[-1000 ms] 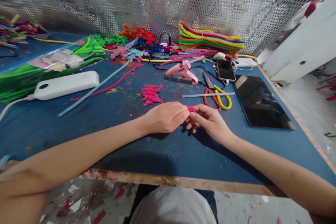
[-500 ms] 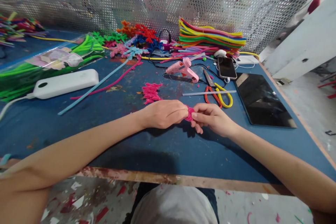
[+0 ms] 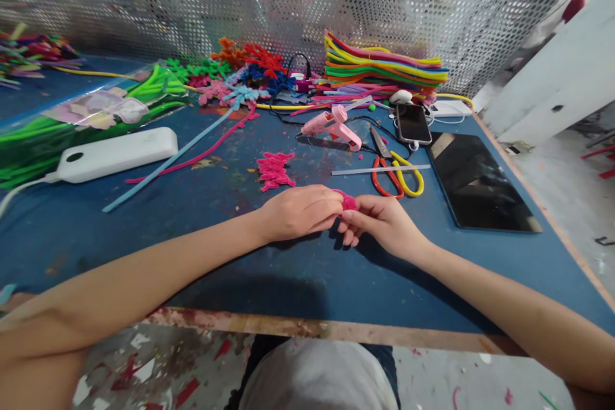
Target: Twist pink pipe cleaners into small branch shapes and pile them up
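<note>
Between my two hands, over the blue table, is a small magenta pipe-cleaner piece [image 3: 349, 203], curled into a rounded shape. The fingers of my left hand [image 3: 302, 211] are closed on its left side and cover part of it. My right hand [image 3: 384, 224] pinches its right side between thumb and fingers, the other fingertips curled below. Just beyond my left hand lies a bent magenta pipe-cleaner shape [image 3: 275, 171] with several points. A pink glue gun [image 3: 332, 127] rests farther back. Scissors [image 3: 391, 170] with one red and one yellow handle lie beyond my right hand, a clear glue stick [image 3: 355, 172] across them.
A tablet [image 3: 480, 186] and a phone [image 3: 413, 123] lie at the right. At the left are a white power bank [image 3: 120, 154] and a bag of green pipe cleaners [image 3: 91, 115]. Bundled coloured pipe cleaners [image 3: 384, 67] stand at the back against a perforated metal screen [image 3: 307, 6].
The magenta piece has turned in my fingers and now shows a more rounded, bunched side. My right fingers have shifted slightly left and curled in closer beneath it.
</note>
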`<state>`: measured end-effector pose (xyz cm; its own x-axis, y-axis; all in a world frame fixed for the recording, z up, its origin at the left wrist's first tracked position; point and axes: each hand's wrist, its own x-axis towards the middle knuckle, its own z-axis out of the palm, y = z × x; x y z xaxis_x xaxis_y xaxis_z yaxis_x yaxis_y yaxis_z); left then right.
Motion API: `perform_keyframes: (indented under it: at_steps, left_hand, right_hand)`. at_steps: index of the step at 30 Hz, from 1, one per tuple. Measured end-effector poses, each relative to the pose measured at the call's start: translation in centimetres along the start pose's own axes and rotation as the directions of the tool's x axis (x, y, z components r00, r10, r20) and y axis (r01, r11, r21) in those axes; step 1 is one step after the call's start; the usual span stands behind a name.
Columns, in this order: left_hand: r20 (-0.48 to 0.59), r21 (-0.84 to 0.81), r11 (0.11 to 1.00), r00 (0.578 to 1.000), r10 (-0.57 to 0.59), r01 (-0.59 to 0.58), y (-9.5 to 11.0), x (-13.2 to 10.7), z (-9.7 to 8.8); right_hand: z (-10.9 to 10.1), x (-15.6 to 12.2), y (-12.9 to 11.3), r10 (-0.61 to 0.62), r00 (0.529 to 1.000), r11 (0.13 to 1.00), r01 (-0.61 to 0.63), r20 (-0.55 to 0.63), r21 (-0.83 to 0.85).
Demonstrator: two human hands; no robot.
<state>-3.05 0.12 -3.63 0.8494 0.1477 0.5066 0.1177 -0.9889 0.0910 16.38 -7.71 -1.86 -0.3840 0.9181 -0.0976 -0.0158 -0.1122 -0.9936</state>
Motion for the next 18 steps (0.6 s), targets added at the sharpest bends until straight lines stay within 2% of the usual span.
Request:
perform_keyframes:
  at_steps: [3, 7, 9, 15, 18]
  left_hand:
    - [0.008, -0.08, 0.995, 0.998, -0.063, 0.064, 0.4, 0.4, -0.5]
    - [-0.138, -0.261, 0.954, 0.972, -0.189, 0.148, 1.3, 1.2, -1.1]
    - [-0.176, -0.313, 0.935, 0.958, -0.227, 0.164, 1.6, 1.4, -1.2]
    - [-0.22, -0.326, 0.935, 0.951, -0.218, 0.139, 1.7, 1.6, -1.1]
    - [-0.201, -0.314, 0.937, 0.954, -0.224, 0.154, 1.6, 1.7, -1.1]
  right_hand:
    - [-0.1, -0.1, -0.1, 0.011, 0.998, 1.0, -0.01, 0.055, -0.027]
    - [-0.3, -0.1, -0.4, 0.036, 0.995, 0.999, -0.033, 0.09, -0.04]
    - [-0.4, -0.1, -0.4, 0.045, 0.994, 0.999, -0.042, 0.101, -0.035]
    - [-0.5, 0.0, -0.3, 0.063, 0.991, 0.998, -0.061, 0.12, -0.015]
    - [-0.4, 0.0, -0.4, 0.083, 0.99, 0.997, -0.082, 0.11, -0.014]
